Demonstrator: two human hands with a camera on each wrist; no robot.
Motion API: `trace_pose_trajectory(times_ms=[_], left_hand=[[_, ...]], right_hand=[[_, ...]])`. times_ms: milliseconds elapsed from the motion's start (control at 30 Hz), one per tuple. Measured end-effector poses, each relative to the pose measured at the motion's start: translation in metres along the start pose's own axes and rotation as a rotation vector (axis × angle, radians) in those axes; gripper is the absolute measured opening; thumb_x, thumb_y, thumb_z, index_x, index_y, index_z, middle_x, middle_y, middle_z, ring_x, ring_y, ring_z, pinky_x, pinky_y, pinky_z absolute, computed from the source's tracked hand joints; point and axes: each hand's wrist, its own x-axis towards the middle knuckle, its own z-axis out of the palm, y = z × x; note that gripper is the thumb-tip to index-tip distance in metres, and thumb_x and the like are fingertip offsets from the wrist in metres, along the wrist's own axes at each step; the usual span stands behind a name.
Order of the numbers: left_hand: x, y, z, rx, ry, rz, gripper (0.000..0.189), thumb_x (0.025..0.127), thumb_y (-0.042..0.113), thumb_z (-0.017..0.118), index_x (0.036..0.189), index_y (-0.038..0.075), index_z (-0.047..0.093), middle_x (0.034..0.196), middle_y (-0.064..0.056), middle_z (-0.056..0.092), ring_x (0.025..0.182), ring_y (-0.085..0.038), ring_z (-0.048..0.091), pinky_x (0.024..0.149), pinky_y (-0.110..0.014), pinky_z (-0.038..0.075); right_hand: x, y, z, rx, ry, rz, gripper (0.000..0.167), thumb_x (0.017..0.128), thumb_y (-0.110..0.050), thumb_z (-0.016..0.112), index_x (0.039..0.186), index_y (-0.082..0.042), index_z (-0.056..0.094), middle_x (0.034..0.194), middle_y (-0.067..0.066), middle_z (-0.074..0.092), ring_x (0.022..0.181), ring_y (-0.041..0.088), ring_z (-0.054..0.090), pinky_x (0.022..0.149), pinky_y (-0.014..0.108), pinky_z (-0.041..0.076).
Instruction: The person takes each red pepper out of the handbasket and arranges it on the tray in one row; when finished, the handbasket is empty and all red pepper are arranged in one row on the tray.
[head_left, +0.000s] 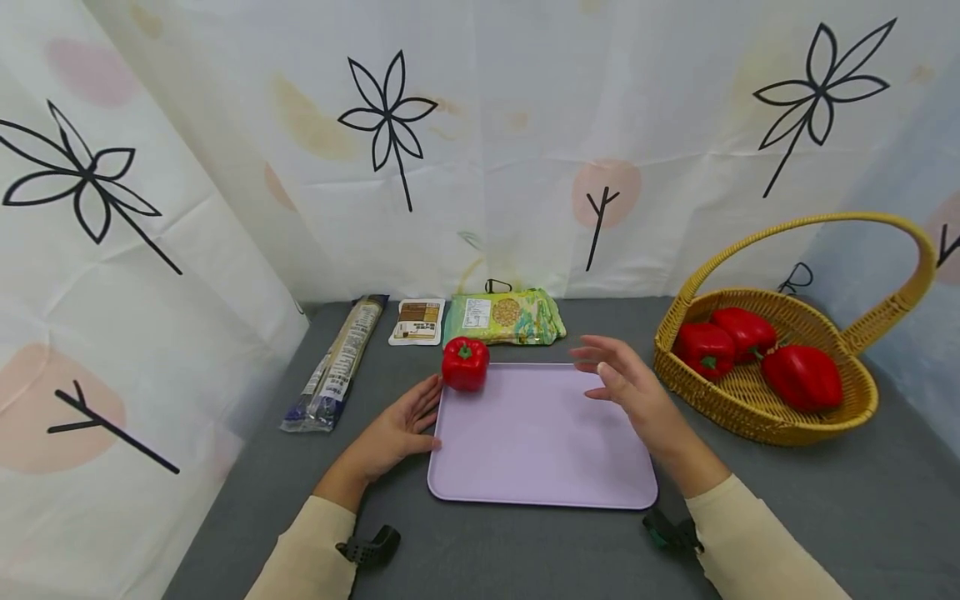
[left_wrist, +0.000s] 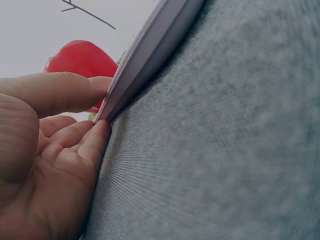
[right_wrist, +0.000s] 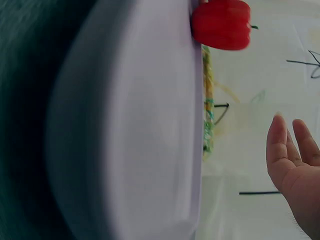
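Observation:
A lilac rectangular tray (head_left: 543, 442) lies on the grey cloth, with one red bell pepper (head_left: 465, 364) at its back left corner, stem up. My left hand (head_left: 397, 425) rests against the tray's left edge. In the left wrist view, the thumb (left_wrist: 75, 92) touches the rim while a fingertip meets the side near the cloth. My right hand (head_left: 628, 396) hovers over the tray's right side, fingers spread loosely and holding nothing. The right wrist view shows this hand (right_wrist: 295, 160) apart from the pepper (right_wrist: 222, 24).
At the right stands a yellow woven basket (head_left: 757, 425) with a tall handle and three red peppers (head_left: 802, 379). Behind the tray lie a green packet (head_left: 517, 318) and a small brown-and-white pouch (head_left: 417, 322). A long clear-wrapped pack (head_left: 341, 358) lies left. Patterned curtains (head_left: 510, 125) close off the back.

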Motion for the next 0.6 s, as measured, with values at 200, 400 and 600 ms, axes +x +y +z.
trace_pose_trajectory(times_ms=[200,400,600], left_hand=[[0.0,-0.001,0.0,0.002,-0.006,0.004,0.107,0.09,-0.019,0.073,0.174,0.002,0.01,0.18,-0.012,0.013,0.164,-0.03,0.016,0.123,-0.037,0.034],[0.0,-0.001,0.0,0.001,-0.009,0.008,0.107,0.09,-0.019,0.073,0.174,0.001,0.01,0.18,-0.012,0.013,0.164,-0.03,0.015,0.123,-0.037,0.033],[0.0,0.0,0.0,-0.003,-0.009,0.008,0.106,0.09,-0.019,0.073,0.174,0.001,0.01,0.18,-0.012,0.013,0.164,-0.03,0.016,0.122,-0.036,0.034]], right_hand=[[-0.008,-0.01,-0.026,0.108,0.028,-0.103,0.046,0.116,-0.016,0.037,0.16,-0.005,0.045,0.152,0.026,0.053,0.138,0.039,0.053,0.101,0.039,0.056],[-0.012,-0.024,-0.058,0.27,-0.001,-0.267,0.052,0.117,-0.024,0.032,0.163,-0.002,0.041,0.157,0.02,0.054,0.142,0.035,0.05,0.107,0.04,0.052],[-0.017,-0.03,-0.089,0.39,0.027,-0.36,0.058,0.118,-0.031,0.034,0.163,0.006,0.035,0.158,0.025,0.05,0.143,0.038,0.049,0.111,0.04,0.051]])
